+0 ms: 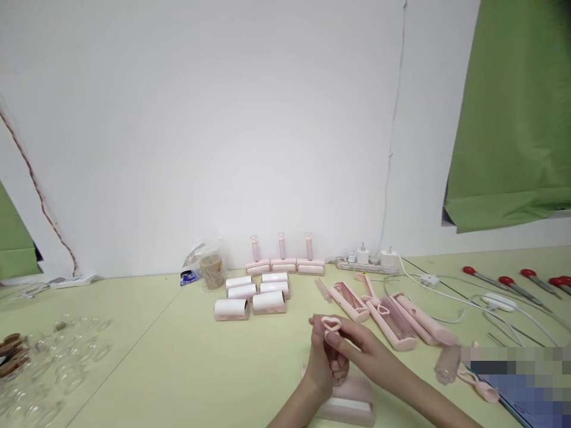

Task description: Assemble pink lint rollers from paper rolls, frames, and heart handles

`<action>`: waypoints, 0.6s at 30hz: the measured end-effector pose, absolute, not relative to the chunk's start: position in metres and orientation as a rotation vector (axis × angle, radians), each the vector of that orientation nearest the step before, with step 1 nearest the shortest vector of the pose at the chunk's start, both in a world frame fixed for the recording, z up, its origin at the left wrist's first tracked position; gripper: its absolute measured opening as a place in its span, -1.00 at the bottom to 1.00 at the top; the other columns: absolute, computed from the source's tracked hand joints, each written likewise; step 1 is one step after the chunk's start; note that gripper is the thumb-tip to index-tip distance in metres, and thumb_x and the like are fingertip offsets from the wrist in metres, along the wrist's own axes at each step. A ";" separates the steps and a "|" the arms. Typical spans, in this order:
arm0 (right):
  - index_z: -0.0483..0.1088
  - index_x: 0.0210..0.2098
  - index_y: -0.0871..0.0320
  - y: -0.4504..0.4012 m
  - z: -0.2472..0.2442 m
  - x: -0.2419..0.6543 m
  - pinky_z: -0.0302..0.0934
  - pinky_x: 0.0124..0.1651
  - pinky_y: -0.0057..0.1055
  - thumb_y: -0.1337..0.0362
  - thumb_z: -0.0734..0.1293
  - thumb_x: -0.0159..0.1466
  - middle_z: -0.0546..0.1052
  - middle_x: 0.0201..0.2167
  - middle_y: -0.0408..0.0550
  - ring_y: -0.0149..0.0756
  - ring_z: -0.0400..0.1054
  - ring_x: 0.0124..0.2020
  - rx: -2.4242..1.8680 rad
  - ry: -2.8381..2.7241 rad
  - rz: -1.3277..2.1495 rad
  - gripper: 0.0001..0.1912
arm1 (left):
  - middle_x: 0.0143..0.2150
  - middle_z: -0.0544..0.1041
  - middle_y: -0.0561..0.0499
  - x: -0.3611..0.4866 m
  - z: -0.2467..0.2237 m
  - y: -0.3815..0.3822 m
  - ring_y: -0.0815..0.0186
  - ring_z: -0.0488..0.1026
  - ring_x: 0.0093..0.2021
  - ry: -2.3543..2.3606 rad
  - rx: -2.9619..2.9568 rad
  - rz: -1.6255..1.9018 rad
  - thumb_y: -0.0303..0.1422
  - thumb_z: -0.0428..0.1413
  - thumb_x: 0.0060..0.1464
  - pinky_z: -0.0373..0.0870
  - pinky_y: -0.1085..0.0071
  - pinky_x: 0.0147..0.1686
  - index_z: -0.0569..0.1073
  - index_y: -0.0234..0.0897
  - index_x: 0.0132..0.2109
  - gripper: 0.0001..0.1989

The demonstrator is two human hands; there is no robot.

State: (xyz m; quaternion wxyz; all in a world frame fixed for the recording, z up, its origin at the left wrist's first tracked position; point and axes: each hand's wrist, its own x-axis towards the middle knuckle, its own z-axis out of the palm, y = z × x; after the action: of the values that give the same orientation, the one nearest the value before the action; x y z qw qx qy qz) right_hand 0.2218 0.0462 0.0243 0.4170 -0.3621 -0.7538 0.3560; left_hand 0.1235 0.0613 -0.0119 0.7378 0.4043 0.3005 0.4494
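My left hand (322, 370) is closed around a pink lint roller handle, most of which its fingers hide. At the handle's top end, a pink heart-shaped loop (331, 324) sticks up. My right hand (359, 345) pinches this loop between thumb and fingers. Below both hands a pink lint roller head (350, 395) with a white strip along its front lies on the table. Whether the handle joins this head is hidden by my hands. To the right lie open pink roller casings (390, 321) and a loose pink loop piece (484, 389).
Three lint rollers (283, 261) stand by the wall. Several white paper rolls (269, 302) lie before them, beside a bagged tape roll (212, 270). A power strip (368, 266), cables, red-handled screwdrivers (517, 285) and a pixelated phone-like object (530, 392) occupy the right; clear plastic pieces (66, 356) the left.
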 end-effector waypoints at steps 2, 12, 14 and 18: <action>0.35 -0.11 0.09 0.046 0.020 0.221 0.15 -0.01 -0.26 0.14 0.18 0.21 0.40 -0.10 0.01 -0.15 0.23 -0.04 -0.906 -1.899 0.706 -0.70 | -0.93 -0.10 0.22 0.125 -0.014 0.060 0.59 -0.16 -0.89 0.643 0.892 1.012 0.35 -0.15 -0.53 -0.29 0.55 -0.84 -0.01 -0.22 -0.82 -0.33; 0.34 -0.24 0.04 0.049 0.038 0.229 0.18 -0.11 -0.32 0.17 0.23 0.18 0.32 -0.19 -0.05 -0.19 0.20 -0.10 -0.979 -2.106 0.581 -0.82 | -0.42 0.46 -0.02 0.069 0.010 0.080 0.29 0.40 -0.34 0.684 1.756 1.045 0.11 -0.23 -0.04 0.30 0.35 -0.23 0.39 -0.30 -0.43 -0.43; 0.33 -0.24 0.06 0.068 0.054 0.233 0.20 -0.20 -0.33 0.14 0.19 0.19 0.37 -0.27 -0.09 -0.23 0.25 -0.21 -1.032 -2.076 0.493 -0.80 | -0.22 0.43 -0.08 0.037 0.008 0.091 0.21 0.34 -0.14 1.078 1.878 1.364 0.04 -0.12 -0.05 0.22 0.27 -0.08 0.36 -0.27 -0.27 -0.54; 0.22 -0.09 0.11 0.139 0.081 0.228 0.20 -0.21 -0.36 0.14 0.12 0.25 0.35 -0.12 -0.06 -0.33 0.29 -0.27 -1.109 -1.893 0.312 -0.71 | 0.03 0.20 -0.22 -0.024 -0.025 0.121 0.09 0.08 0.12 2.134 1.512 1.779 -0.07 0.04 -0.18 -0.02 0.17 0.09 0.11 -0.35 0.01 -0.35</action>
State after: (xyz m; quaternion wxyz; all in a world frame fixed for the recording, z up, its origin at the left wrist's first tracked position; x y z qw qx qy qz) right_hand 0.2276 0.1394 0.0808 0.4463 -0.4478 -0.7645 0.1258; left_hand -0.0242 0.1212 -0.0249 -0.0110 0.4781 0.6747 0.5623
